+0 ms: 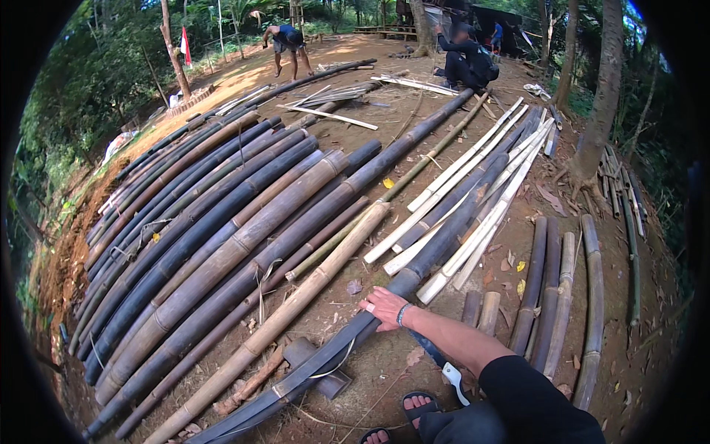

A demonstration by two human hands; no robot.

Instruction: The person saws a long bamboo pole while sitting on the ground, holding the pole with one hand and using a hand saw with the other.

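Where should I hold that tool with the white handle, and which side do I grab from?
Probably best around the white handle, with your hand coming from the lower right, the person's own side. The handle points back toward the person, while the long blue part runs away toward the dark bamboo pole.

Foremost bamboo pole (pixel 325 360): charcoal-black. Split strips (pixel 466 155): pale cream. Tool handle (pixel 454 376): white; its partly hidden blade (pixel 428 348) appears blue. Sleeve (pixel 529 392): black. Flag (pixel 186 46): red and white. Ground (pixel 379 379): brown. Leaf (pixel 388 183): yellow.
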